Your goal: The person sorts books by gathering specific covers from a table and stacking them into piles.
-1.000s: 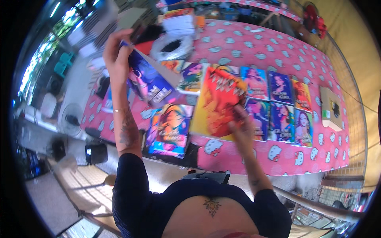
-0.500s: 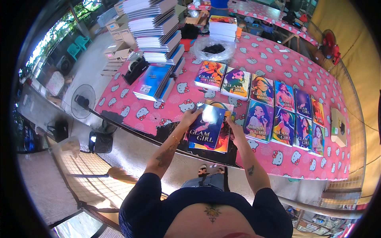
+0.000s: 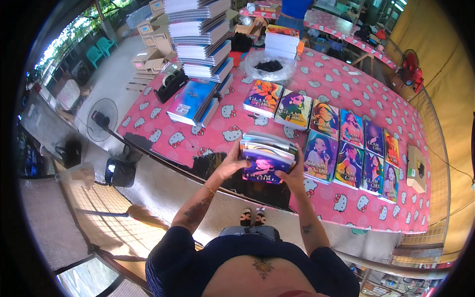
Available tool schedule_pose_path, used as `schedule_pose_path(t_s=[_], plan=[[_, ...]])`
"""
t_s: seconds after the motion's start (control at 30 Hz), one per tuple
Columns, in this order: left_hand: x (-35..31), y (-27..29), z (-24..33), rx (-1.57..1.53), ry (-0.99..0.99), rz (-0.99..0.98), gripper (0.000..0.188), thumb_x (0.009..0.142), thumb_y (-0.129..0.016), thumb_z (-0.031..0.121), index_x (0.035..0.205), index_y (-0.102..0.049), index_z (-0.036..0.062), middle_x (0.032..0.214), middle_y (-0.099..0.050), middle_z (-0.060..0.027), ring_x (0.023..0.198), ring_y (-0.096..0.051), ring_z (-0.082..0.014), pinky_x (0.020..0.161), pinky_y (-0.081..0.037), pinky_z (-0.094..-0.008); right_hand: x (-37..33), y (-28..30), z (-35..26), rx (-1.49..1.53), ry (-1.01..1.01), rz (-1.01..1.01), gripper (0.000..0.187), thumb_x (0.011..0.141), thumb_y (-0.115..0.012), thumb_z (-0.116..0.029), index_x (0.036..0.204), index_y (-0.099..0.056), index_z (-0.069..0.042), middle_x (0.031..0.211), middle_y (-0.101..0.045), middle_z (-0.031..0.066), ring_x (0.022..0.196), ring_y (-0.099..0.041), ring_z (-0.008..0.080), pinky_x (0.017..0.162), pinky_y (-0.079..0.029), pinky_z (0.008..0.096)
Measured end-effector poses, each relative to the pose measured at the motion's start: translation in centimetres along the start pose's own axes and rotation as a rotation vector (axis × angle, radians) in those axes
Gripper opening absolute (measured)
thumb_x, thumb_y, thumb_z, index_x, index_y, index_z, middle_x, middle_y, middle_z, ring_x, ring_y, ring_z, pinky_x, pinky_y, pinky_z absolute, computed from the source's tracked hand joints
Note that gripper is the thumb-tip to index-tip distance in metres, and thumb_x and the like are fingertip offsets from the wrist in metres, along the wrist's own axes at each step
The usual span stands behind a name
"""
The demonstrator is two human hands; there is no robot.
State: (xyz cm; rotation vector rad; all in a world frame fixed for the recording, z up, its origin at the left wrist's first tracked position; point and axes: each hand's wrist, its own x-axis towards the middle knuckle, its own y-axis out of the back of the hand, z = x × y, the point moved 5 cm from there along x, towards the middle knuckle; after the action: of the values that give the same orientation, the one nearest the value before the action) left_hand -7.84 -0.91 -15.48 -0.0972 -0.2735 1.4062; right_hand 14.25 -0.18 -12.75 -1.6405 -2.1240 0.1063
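A small stack of spiral notebooks [image 3: 264,167] is tipped up on edge at the near side of the table, its purple illustrated front cover turned toward me. My left hand [image 3: 232,165] clasps the left side, thumb across the cover. On the opposite side, my right hand [image 3: 294,173] grips the same notebooks, its thumb also on the cover. Page edges and several colored covers show along the top; the fingers behind are hidden. Just right of my right hand lies a purple-covered notebook pile [image 3: 319,156], at the near-left end of two rows of notebook piles.
A tall notebook stack [image 3: 200,42] stands at the back left, beside a black tape dispenser [image 3: 170,85]. Behind the rows sit a plastic-wrapped roll [image 3: 269,67] and another notebook stack [image 3: 282,42]. A cardboard box [image 3: 416,168] is at the table's right end. A person in blue [image 3: 295,9] stands beyond.
The notebooks in my hands went from lying nearly flat to standing tilted on edge. A purple cover now faces me in place of the dark blue one. Both thumbs have come onto the front.
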Motion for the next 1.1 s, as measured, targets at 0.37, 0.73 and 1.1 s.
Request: schedule_pose_path(t_s=[0.37,0.73,1.1], plan=[[-2.2,-1.6,-1.1,0.133,0.056,0.112,0.091,0.071,-0.083,0.015,0.144,-0.030,0.0031,0.129,-0.051,-0.0113,0.119,-0.049,-0.0209,0.103,-0.038,-0.0344,-0.9,1.5,2.6,-0.232,0.049,-0.046,0.083,0.064,-0.090,-0.022,0.126,-0.039,-0.005,0.115,-0.056,0.0101,0.107,-0.056,0.0191,0.092,-0.047,0.0336],[0.2,-12.7,7.8,1.529,-0.361,-0.354,0.114,0.071,-0.071,0.061,0.144,-0.021,-0.0111,0.148,-0.025,-0.0326,0.142,-0.021,-0.0422,0.115,-0.018,-0.0531,0.6,2.4,2.9,-0.181,-0.100,-0.100,0.072,0.065,-0.089,-0.017,0.117,-0.043,-0.003,0.108,-0.061,0.0109,0.100,-0.061,0.0181,0.089,-0.050,0.0342],[-0.6,-9.2,11.3,1.607,-0.575,-0.602,0.058,0.063,-0.078,0.040,0.100,-0.052,0.0037,0.091,-0.059,-0.0111,0.084,-0.062,-0.0271,0.073,-0.049,-0.0391,1.7,3.8,3.5,0.642,-0.405,-0.493,0.085,0.082,-0.070,-0.050,0.145,-0.031,-0.008,0.132,-0.051,0.0089,0.127,-0.045,0.0220,0.112,-0.029,0.0379]])
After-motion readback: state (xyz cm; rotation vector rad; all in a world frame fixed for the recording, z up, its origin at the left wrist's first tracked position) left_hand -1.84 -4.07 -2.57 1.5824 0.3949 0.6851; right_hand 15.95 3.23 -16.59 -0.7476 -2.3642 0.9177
